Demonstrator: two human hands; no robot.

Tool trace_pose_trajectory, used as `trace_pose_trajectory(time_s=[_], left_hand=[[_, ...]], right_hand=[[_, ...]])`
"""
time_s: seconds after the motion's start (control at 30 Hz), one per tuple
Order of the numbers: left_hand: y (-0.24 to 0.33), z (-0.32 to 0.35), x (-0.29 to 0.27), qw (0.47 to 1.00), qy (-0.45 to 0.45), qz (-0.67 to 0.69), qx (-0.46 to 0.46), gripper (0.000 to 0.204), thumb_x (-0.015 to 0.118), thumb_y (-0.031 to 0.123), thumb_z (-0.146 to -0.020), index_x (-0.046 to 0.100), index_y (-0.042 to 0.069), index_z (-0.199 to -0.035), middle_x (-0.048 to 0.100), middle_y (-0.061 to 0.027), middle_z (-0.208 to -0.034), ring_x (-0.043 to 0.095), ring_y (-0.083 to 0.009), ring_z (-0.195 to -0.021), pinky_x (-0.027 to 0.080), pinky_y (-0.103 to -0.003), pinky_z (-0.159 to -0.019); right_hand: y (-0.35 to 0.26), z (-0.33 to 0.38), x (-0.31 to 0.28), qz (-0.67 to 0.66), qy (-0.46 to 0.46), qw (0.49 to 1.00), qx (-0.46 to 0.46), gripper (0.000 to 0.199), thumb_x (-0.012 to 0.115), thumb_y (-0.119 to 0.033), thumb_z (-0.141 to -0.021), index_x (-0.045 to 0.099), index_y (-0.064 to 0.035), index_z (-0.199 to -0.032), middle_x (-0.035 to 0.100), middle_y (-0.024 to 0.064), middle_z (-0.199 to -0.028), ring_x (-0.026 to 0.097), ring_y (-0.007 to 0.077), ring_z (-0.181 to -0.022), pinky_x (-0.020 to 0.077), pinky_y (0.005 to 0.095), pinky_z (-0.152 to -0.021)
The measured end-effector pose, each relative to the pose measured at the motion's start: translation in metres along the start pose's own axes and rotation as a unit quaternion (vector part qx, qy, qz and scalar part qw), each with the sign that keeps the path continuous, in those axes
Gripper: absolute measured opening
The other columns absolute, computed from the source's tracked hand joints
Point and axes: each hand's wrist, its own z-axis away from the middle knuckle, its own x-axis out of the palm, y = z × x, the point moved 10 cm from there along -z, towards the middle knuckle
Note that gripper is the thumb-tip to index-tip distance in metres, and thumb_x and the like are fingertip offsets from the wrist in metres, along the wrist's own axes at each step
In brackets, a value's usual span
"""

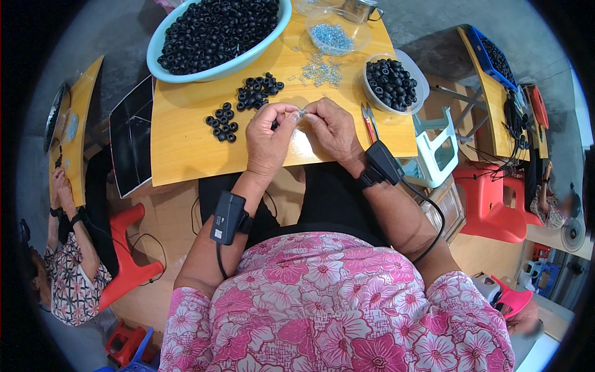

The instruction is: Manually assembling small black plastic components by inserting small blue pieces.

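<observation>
A yellow wood-grain bench [192,158] stands in front of the seated person, its near edge just above the lap. Over it, the left hand [270,133] and right hand [334,130] meet, the fingers of both pinching a small pale piece [302,114] between their tips. A dark bit shows under the left fingers; whether it is held or lies on the wood, I cannot tell.

Loose black rounded pieces [224,121] lie in clusters beyond and left of the left hand. At the far left corner sits a light-blue basin [204,75] heaped with more. Farther back are a clear bowl [363,42] of bluish clear bits and, just nearer, a scatter of clear bits [322,73]. A clear tub [375,104] of black pieces stands at the right, near a red-handled tool [371,122].

Past the right edge are a pale green stool [443,158] and a red chair [489,214]. To the left, a co-worker [77,279] sits at another bench [75,161]; a further bench at right carries a blue tray [505,75].
</observation>
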Motion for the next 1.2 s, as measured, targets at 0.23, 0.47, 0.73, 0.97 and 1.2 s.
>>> trace_pose_trajectory(time_s=[0.23,0.47,0.73,0.97,1.2], left_hand=[[-0.0006,-0.0004,0.0002,0.999,-0.009,-0.041,0.016,0.007,0.065,0.005,-0.081,0.064,0.002,-0.088,0.049,0.0042,-0.071,0.043,-0.0046,-0.066,0.038,-0.019,-0.061],[-0.0072,-0.0005,0.0005,1.000,-0.008,0.001,-0.005,0.007,0.064,0.004,-0.081,0.063,0.002,-0.087,0.050,0.0042,-0.072,0.044,-0.0042,-0.067,0.039,-0.019,-0.062],[-0.0032,-0.0013,-0.0021,0.999,0.005,-0.027,0.020,0.008,0.065,0.003,-0.077,0.062,0.001,-0.085,0.052,-0.0023,-0.069,0.048,-0.0097,-0.062,0.042,-0.023,-0.057],[-0.0034,-0.0011,-0.0030,0.999,0.010,-0.022,0.024,0.008,0.064,0.002,-0.077,0.061,0.001,-0.085,0.051,-0.0019,-0.068,0.048,-0.0097,-0.062,0.042,-0.023,-0.056],[-0.0021,-0.0015,-0.0016,0.999,0.000,-0.036,0.027,0.008,0.065,0.002,-0.077,0.061,0.002,-0.084,0.052,-0.0023,-0.069,0.048,-0.0096,-0.060,0.041,-0.023,-0.055]], right_hand=[[-0.0031,-0.0005,0.0025,0.010,-0.006,1.000,-0.014,0.007,0.060,-0.007,-0.081,0.059,-0.0011,-0.085,0.055,0.0141,-0.074,0.056,0.0306,-0.070,0.0454,0.0349,-0.063],[-0.0004,-0.0007,0.0012,0.006,-0.002,1.000,-0.005,0.007,0.060,-0.008,-0.081,0.059,-0.0010,-0.084,0.055,0.0151,-0.075,0.056,0.0314,-0.071,0.0453,0.0356,-0.064],[-0.0027,-0.0014,0.0043,0.036,-0.008,0.999,-0.023,0.008,0.058,-0.009,-0.083,0.056,-0.0011,-0.084,0.053,0.0157,-0.074,0.054,0.0340,-0.071,0.0440,0.0382,-0.064],[-0.0015,-0.0013,0.0070,0.065,-0.017,0.997,-0.026,0.010,0.057,-0.012,-0.084,0.055,-0.0019,-0.085,0.052,0.0159,-0.076,0.054,0.0344,-0.072,0.0440,0.0396,-0.064],[0.0000,-0.0013,0.0083,0.068,-0.029,0.997,-0.018,0.011,0.055,-0.013,-0.085,0.055,-0.0022,-0.086,0.051,0.0162,-0.077,0.053,0.0348,-0.074,0.0441,0.0407,-0.066]])
